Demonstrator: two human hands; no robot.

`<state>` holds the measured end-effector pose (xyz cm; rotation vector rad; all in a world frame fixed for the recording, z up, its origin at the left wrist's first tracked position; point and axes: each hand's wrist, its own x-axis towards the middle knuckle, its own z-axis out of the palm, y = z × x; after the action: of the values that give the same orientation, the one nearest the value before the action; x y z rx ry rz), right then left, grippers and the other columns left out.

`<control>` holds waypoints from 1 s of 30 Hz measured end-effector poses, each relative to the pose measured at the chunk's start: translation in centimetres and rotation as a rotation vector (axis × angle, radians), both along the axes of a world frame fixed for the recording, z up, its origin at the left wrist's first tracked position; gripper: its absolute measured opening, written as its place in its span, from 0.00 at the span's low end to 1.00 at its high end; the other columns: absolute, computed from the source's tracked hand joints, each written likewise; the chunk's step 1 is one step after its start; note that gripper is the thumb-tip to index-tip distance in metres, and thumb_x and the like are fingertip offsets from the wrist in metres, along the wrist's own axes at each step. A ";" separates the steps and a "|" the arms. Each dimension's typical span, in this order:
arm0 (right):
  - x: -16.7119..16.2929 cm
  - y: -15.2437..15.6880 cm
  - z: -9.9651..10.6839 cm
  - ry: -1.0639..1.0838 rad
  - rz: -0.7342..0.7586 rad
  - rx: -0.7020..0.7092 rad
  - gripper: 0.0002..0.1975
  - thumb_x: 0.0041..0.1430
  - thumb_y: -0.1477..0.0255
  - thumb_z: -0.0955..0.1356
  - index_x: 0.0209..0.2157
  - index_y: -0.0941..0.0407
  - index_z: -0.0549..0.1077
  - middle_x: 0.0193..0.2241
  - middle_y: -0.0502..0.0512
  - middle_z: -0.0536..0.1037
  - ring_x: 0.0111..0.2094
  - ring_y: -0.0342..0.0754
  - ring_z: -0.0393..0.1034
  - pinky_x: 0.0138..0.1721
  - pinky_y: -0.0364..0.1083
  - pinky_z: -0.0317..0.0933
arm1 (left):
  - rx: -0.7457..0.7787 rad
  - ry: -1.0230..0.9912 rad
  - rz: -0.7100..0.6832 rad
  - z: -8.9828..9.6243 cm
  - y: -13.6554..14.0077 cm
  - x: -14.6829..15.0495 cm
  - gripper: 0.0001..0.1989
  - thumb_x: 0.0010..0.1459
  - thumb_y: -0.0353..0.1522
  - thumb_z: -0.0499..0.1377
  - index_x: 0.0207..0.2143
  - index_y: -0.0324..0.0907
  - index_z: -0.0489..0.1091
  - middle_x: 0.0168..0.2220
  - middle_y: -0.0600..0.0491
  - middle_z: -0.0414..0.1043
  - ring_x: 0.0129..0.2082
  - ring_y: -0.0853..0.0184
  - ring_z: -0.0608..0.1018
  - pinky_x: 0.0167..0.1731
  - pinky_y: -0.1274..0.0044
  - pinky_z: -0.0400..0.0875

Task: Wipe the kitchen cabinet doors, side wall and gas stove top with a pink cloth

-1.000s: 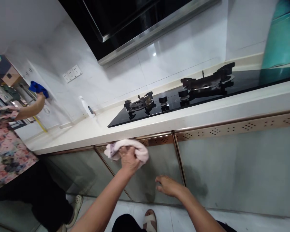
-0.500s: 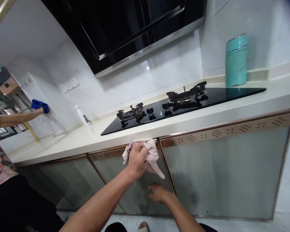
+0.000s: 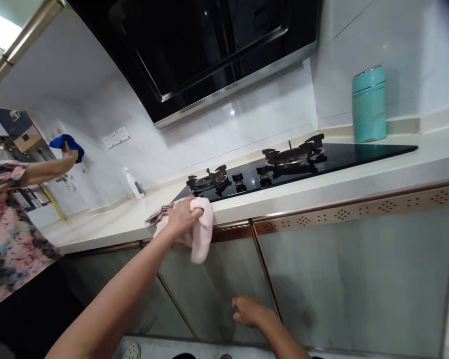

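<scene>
My left hand [image 3: 182, 218] is closed on a pale pink cloth [image 3: 202, 234]. The cloth lies bunched over the front edge of the white countertop [image 3: 112, 222], beside the near left corner of the black gas hob [image 3: 344, 155]. One end of it hangs down across the perforated bronze strip [image 3: 322, 218] of the cabinets. Lower down, my right hand [image 3: 249, 310] is held before a grey-green cabinet door [image 3: 209, 284] with nothing in it, its fingers loosely bent and apart. I cannot tell whether its fingertips touch the door.
A turquoise canister [image 3: 369, 104] stands at the hob's back right. Overhead hangs a black range hood [image 3: 217, 55]. A white bottle [image 3: 134, 184] stands by the wall. At left, a person in a floral top [image 3: 15, 234] holds a blue cloth [image 3: 77, 145] at the wall.
My left hand has moved the cloth up and left, from the cabinet front onto the counter edge. My right hand stays low. The co-worker's arm and blue cloth have shifted; the view has tilted slightly.
</scene>
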<state>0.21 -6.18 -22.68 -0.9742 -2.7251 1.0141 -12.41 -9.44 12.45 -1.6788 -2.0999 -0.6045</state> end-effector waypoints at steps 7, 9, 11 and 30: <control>-0.1 -0.5 0.9 0.007 0.010 -0.004 0.21 0.56 0.74 0.68 0.52 0.56 0.78 0.53 0.65 0.78 0.56 0.60 0.72 0.57 0.55 0.63 | -0.126 0.133 -0.113 -1.7 2.7 4.0 0.23 0.64 0.41 0.51 0.58 0.46 0.69 0.58 0.46 0.73 0.56 0.53 0.74 0.55 0.61 0.66; -0.6 -0.8 1.1 0.013 0.027 -0.003 0.21 0.56 0.75 0.68 0.52 0.58 0.78 0.53 0.67 0.78 0.57 0.61 0.72 0.57 0.55 0.63 | -0.113 0.198 -0.213 -2.1 3.6 6.2 0.23 0.66 0.43 0.50 0.59 0.46 0.67 0.59 0.48 0.72 0.56 0.54 0.73 0.55 0.62 0.65; -1.1 -1.1 1.5 0.034 0.048 0.015 0.20 0.57 0.75 0.67 0.51 0.57 0.79 0.53 0.66 0.78 0.58 0.60 0.71 0.59 0.54 0.61 | -0.097 0.260 -0.288 -2.4 4.5 8.1 0.23 0.66 0.46 0.51 0.59 0.47 0.67 0.58 0.49 0.73 0.55 0.55 0.73 0.54 0.63 0.65; 8.2 6.2 26.8 0.554 -0.277 1.077 0.26 0.73 0.61 0.54 0.62 0.60 0.66 0.58 0.67 0.73 0.57 0.58 0.67 0.60 0.58 0.60 | -0.244 0.266 -0.466 -1.6 5.6 5.5 0.22 0.62 0.39 0.59 0.57 0.41 0.65 0.57 0.45 0.73 0.56 0.58 0.75 0.53 0.67 0.69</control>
<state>8.38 -0.01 4.09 -0.6605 -2.0588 -0.2500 -6.90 -3.84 10.88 -2.2714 -1.6547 -0.2331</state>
